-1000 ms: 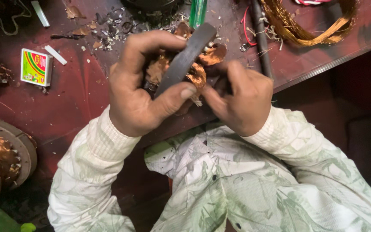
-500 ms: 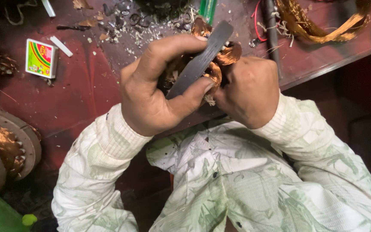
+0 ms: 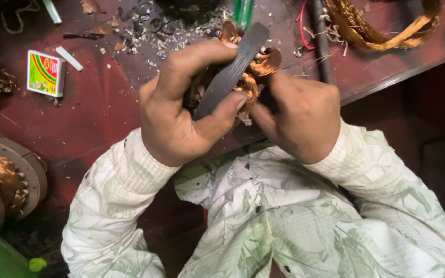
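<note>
Since the earlier frame both hands had lifted slightly farther. Left hand (image 3: 181, 113) gripped the dark flat iron stator ring (image 3: 231, 72), probably heavy and stiff; right hand (image 3: 302, 121) pinched its soft, fragile copper wire coil (image 3: 261, 64) above the maroon wooden workbench (image 3: 93, 118), best held by its rim.

Small printed box (image 3: 46, 73), loose copper coil (image 3: 382, 31), green tool handle (image 3: 243, 13).

We count two hands, left (image 3: 181, 113) and right (image 3: 305, 121), one dark metal ring (image 3: 231, 72) between them, one small box (image 3: 45, 73) left of them, and one loose copper coil (image 3: 382, 28) beyond the right.
</note>
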